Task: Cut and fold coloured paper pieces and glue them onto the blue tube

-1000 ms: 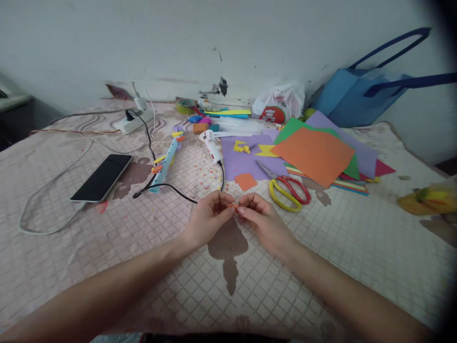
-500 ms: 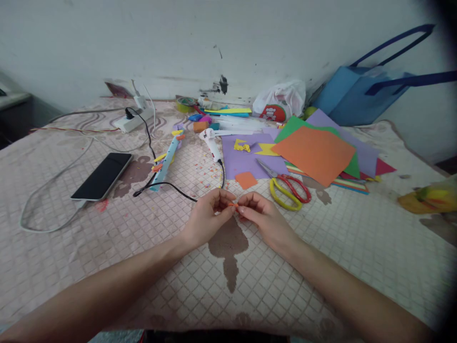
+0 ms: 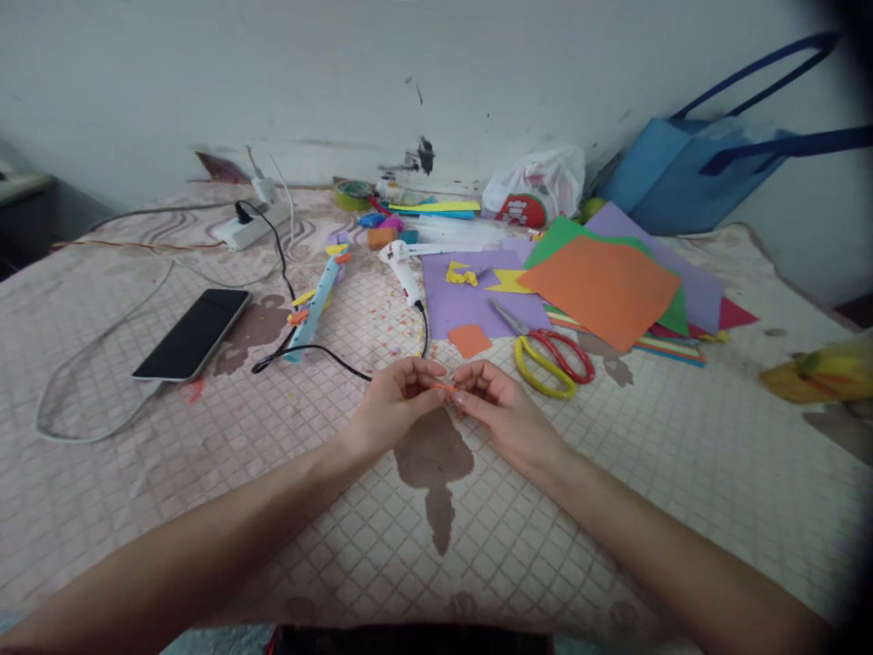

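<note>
Between my fingertips, above the tablecloth, is a small orange paper piece (image 3: 448, 389), mostly hidden by the fingers. My left hand (image 3: 402, 400) pinches it from the left with thumb and forefinger. From the other side my right hand (image 3: 496, 402) pinches it too, the two hands almost touching. Just beyond them lies an orange paper square (image 3: 469, 341). Scissors (image 3: 546, 350) with one red and one yellow handle rest beside it, blades partly on a purple sheet (image 3: 454, 305). A white glue gun (image 3: 402, 271) lies farther back, its black cord running toward my hands.
A light-blue strip (image 3: 315, 309) with coloured paper bits lies left of centre. Farther left are a phone (image 3: 195, 335) on a cable and a power strip (image 3: 255, 227). Stacked coloured paper (image 3: 604, 289), a plastic bag (image 3: 536, 186) and a blue bag (image 3: 672, 173) stand at the right and back.
My fingers have shifted slightly around the orange paper piece, both hands still pinching it. The whole view has moved a little; the other things lie as before.
</note>
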A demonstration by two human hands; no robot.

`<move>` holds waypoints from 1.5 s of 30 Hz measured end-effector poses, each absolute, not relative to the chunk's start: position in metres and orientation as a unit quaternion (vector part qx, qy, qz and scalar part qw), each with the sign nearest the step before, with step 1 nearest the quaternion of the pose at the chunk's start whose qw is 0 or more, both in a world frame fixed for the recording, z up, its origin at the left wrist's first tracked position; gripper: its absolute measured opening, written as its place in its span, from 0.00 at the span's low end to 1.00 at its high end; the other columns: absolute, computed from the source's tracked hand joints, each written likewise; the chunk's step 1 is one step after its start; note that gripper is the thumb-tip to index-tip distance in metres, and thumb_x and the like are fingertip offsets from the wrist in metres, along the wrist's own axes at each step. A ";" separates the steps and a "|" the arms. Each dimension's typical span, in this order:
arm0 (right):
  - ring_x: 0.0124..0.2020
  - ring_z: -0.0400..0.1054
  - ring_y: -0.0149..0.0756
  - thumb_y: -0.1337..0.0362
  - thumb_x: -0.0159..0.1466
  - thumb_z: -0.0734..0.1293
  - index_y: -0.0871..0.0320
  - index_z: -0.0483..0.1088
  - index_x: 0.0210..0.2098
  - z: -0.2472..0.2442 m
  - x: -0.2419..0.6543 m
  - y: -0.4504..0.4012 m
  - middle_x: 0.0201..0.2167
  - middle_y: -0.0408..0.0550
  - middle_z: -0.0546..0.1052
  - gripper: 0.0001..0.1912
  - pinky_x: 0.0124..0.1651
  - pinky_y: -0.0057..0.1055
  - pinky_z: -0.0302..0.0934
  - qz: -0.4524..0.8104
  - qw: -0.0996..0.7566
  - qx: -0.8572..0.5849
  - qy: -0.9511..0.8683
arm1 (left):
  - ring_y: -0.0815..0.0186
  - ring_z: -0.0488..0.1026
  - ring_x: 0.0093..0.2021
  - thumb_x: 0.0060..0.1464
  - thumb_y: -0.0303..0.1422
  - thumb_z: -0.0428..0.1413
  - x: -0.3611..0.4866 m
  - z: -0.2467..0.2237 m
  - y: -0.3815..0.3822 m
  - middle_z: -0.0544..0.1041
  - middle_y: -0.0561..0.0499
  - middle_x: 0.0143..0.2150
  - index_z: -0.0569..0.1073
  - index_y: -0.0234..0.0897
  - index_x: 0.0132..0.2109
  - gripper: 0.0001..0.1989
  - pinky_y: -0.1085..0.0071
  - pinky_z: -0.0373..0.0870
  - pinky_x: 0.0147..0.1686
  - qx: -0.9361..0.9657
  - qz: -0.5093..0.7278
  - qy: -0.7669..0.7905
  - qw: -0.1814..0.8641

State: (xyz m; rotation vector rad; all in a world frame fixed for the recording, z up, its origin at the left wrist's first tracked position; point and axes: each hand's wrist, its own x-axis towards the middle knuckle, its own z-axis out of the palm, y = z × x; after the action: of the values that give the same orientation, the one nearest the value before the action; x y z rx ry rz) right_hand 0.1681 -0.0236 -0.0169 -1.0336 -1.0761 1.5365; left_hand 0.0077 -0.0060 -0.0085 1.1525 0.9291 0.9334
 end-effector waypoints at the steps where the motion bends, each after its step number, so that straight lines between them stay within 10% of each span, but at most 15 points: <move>1: 0.31 0.64 0.28 0.66 0.54 0.70 0.54 0.68 0.33 -0.017 0.168 -0.024 0.28 0.39 0.70 0.08 0.37 0.29 0.59 0.626 0.480 -0.425 -0.444 | 0.72 0.72 0.31 0.47 0.29 0.60 0.008 -0.008 -0.006 0.74 0.52 0.31 0.70 0.32 0.41 0.12 0.74 0.68 0.33 0.505 0.406 0.412 0.641; 23: 0.30 0.65 0.29 0.64 0.56 0.68 0.55 0.68 0.33 -0.016 0.169 -0.023 0.29 0.41 0.71 0.05 0.37 0.30 0.61 0.588 0.476 -0.451 -0.472 | 0.71 0.72 0.31 0.50 0.33 0.59 0.007 -0.001 -0.007 0.76 0.49 0.33 0.72 0.31 0.38 0.10 0.74 0.68 0.34 0.527 0.371 0.429 0.633; 45: 0.34 0.67 0.36 0.71 0.60 0.63 0.51 0.71 0.35 -0.006 0.169 -0.029 0.33 0.45 0.73 0.09 0.37 0.35 0.61 0.293 0.456 -0.463 -0.702 | 0.67 0.73 0.35 0.50 0.30 0.58 0.007 -0.009 -0.007 0.75 0.48 0.34 0.69 0.32 0.39 0.09 0.70 0.69 0.36 0.598 0.408 0.406 0.558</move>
State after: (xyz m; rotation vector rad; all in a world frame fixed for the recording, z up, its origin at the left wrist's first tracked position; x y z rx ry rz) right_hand 0.1694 -0.0291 -0.0062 -1.1414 -1.7306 0.7232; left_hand 0.0068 -0.0074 -0.0090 1.4096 0.9583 0.9615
